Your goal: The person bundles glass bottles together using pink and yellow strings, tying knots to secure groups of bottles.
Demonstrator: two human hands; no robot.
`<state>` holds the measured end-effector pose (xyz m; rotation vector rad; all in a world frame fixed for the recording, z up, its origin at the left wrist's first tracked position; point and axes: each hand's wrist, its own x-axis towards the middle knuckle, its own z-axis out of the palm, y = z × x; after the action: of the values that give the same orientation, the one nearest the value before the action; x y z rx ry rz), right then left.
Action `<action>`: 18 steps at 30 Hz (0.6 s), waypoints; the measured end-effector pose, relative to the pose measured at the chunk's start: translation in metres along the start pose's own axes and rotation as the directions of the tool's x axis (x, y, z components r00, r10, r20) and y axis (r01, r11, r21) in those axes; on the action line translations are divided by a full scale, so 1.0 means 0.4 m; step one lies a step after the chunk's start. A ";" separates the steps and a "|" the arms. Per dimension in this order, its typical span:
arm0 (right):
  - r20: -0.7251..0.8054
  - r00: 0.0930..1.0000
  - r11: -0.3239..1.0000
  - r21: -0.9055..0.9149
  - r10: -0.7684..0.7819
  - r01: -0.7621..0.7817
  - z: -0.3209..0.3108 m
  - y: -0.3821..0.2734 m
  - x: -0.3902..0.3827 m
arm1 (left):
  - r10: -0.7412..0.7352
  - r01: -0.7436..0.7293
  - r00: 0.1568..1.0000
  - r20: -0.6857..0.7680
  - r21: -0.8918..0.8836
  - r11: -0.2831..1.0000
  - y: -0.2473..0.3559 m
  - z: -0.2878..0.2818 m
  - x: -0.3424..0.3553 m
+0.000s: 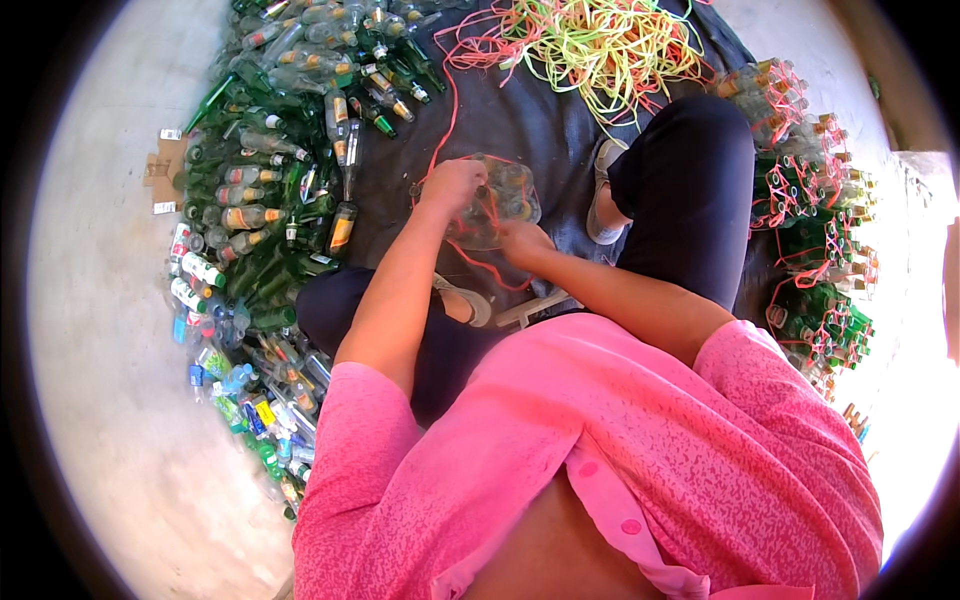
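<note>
A bundle of clear glass bottles (517, 190) stands between my feet on a dark sheet, with a red plastic strap (484, 266) looped round it. At the bundle's left side my left hand (458, 186) is closed on the strap, fingers curled. My right hand (524, 243) is closed low against the near right side, where a length of red strap runs up to its fingertips. Both hands touch or nearly touch the bottles. Part of the bundle is hidden behind my hands, and the strap ends cannot be made out.
Loose green and clear bottles (250, 190) are heaped along the left, plastic bottles (270, 420) nearer me. A tangle of yellow and red straps (600, 50) lies at the far side. Strapped bottle bundles (815, 230) line the right, beyond my bent knee (690, 190). Flattened cardboard (165, 172) lies far left.
</note>
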<state>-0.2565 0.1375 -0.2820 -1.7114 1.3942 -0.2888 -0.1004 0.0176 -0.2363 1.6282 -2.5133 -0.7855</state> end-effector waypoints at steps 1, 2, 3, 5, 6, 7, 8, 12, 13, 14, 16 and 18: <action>0.025 1.000 0.998 -0.068 -0.008 0.009 -0.001 -0.001 -0.001 | 0.006 -0.006 1.000 -0.002 0.009 1.000 -0.005 0.002 0.001; 0.014 1.000 0.998 -0.056 -0.001 0.002 -0.004 -0.004 -0.002 | 0.012 -0.012 1.000 -0.004 0.020 1.000 -0.011 0.004 0.001; 0.028 0.999 0.998 -0.060 0.035 -0.033 -0.008 -0.008 -0.004 | 0.003 -0.003 1.000 0.004 0.034 0.999 -0.016 0.005 0.000; 0.091 0.995 0.992 -0.119 0.047 -0.036 -0.018 -0.024 -0.007 | -0.028 0.028 1.000 0.005 0.049 0.998 -0.024 0.004 -0.009; 0.141 0.990 0.985 -0.175 0.027 -0.002 -0.025 -0.033 -0.007 | -0.060 0.059 0.998 0.021 0.059 0.997 -0.025 0.002 -0.014; 0.197 0.980 0.971 -0.238 0.026 0.022 -0.033 -0.042 -0.009 | -0.073 0.073 0.997 0.005 0.061 0.995 -0.024 -0.001 -0.020; 0.195 0.981 0.974 -0.226 0.008 0.037 -0.039 -0.051 -0.014 | -0.097 0.096 0.995 0.000 0.065 0.993 -0.021 -0.006 -0.027; 0.189 0.982 0.981 -0.193 0.024 0.013 -0.059 -0.080 -0.033 | -0.160 0.171 0.981 -0.106 0.109 0.979 0.017 -0.021 -0.070; 0.189 0.981 0.983 -0.183 0.044 -0.009 -0.061 -0.084 -0.036 | -0.193 0.203 0.975 -0.110 0.086 0.975 0.030 -0.023 -0.085; 0.178 0.982 0.985 -0.166 0.065 -0.035 -0.061 -0.087 -0.038 | -0.225 0.233 0.968 -0.114 0.063 0.970 0.044 -0.022 -0.101; 0.175 0.976 0.984 -0.146 0.126 -0.100 -0.058 -0.087 -0.038 | -0.257 0.262 0.957 -0.135 0.020 0.965 0.074 -0.008 -0.139; 0.164 0.983 0.987 -0.151 0.083 -0.058 -0.051 -0.078 -0.034 | -0.226 0.226 0.972 -0.072 0.001 0.974 0.101 0.019 -0.182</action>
<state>-0.2538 0.1390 -0.2424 -1.7554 1.3736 0.0001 -0.1043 0.0964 -0.2086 1.9337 -2.3146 -0.7194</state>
